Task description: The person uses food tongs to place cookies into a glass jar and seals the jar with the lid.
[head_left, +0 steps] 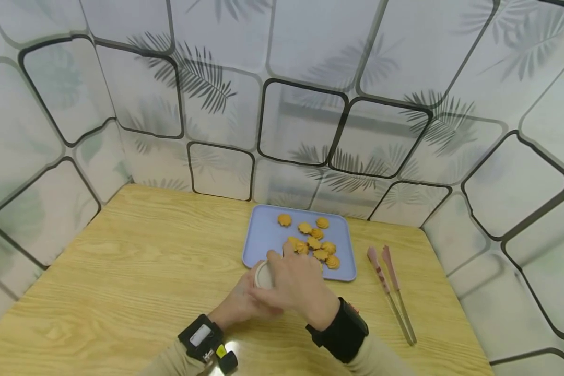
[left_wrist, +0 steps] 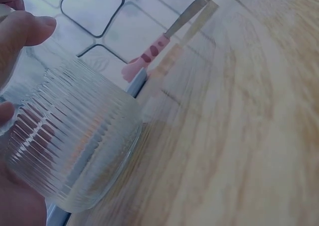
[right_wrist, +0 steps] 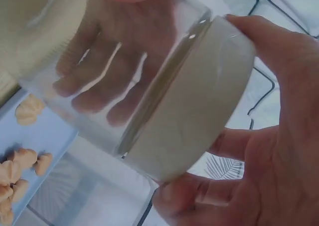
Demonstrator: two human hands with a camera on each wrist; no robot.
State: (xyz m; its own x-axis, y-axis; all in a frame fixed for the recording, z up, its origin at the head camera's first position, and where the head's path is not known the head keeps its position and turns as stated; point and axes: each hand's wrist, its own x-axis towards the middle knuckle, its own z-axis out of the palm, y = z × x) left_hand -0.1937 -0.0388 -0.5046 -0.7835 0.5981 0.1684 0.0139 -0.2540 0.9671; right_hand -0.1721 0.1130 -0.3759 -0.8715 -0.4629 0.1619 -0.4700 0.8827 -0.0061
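Note:
A clear glass jar with ribbed sides is tilted above the table, and my left hand holds it around its body. Fingers show through the glass in the right wrist view. On the jar's mouth sits a whitish round lid. My right hand grips this lid by its rim, thumb on one side and fingers on the other. Just beyond both hands lies a blue tray with several golden swirl-shaped cookies. The right hand hides part of the tray's near edge.
Tongs with pink tips and metal arms lie to the right of the tray. The wooden table meets a patterned curtain at the back and sides. A small red item is partly hidden by the right wrist.

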